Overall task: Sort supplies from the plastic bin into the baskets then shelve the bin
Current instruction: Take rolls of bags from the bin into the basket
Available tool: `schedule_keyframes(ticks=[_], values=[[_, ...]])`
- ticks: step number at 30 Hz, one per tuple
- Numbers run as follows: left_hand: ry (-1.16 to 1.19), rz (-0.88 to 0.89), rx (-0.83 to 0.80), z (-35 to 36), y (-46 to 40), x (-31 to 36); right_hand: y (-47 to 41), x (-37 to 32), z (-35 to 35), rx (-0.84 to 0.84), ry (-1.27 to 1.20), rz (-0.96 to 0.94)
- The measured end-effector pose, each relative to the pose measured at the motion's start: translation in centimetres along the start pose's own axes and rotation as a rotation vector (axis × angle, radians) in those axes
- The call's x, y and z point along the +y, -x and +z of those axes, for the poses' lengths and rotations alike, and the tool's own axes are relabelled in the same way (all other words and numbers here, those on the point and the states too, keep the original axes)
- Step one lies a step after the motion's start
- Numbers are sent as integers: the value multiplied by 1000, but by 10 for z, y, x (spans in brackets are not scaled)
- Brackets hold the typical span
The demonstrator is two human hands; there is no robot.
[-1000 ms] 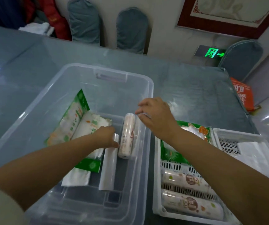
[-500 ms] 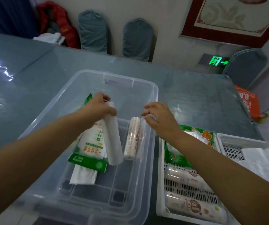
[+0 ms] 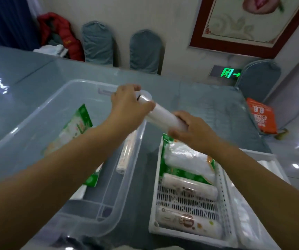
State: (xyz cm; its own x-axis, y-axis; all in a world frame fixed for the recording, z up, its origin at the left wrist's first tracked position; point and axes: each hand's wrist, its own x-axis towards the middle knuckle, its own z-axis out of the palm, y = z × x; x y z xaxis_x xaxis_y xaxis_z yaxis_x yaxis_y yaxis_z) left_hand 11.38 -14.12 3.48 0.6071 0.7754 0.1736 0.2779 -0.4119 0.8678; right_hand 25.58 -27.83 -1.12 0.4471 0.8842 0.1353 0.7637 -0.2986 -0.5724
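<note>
In the head view, a white plastic roll (image 3: 160,114) is held in the air between the clear plastic bin (image 3: 83,204) and the white basket (image 3: 224,210). The left hand (image 3: 128,105) has its grip closed round the roll's far end. The right hand (image 3: 192,131) has its grip wrapped round the near end.

Green exit sign (image 3: 230,73) glows on the far wall: running figure and an arrow pointing right. Orange bag (image 3: 261,115) shows "8.8" in white; package print is too blurred to read.
</note>
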Motion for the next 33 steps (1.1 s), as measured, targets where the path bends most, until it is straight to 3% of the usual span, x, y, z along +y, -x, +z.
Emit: schedule_keyframes(ticks=[2,6,10,16,18,22,25,33], values=[[-175,55,-21,24,16,0,26,50,4,-25,117,102],[-223,103,-143,75,52,1,72,129,29,-113,260,233],[-252,-39,-242,122,73,-8,91,168,54,-217,477,145],[-355,-178,-251,158,87,-55,96,184,57,-333,427,4],[-396,-188,-325,167,99,-75,98,186,56,-304,428,-18],[-544,-88,-581,179,131,-113,111,183,68,-309,416,-10],[-741,102,-716,181,144,-134,121,184,78,-341,405,-23],[-983,295,-780,182,146,-145,137,187,78,-438,299,-38]])
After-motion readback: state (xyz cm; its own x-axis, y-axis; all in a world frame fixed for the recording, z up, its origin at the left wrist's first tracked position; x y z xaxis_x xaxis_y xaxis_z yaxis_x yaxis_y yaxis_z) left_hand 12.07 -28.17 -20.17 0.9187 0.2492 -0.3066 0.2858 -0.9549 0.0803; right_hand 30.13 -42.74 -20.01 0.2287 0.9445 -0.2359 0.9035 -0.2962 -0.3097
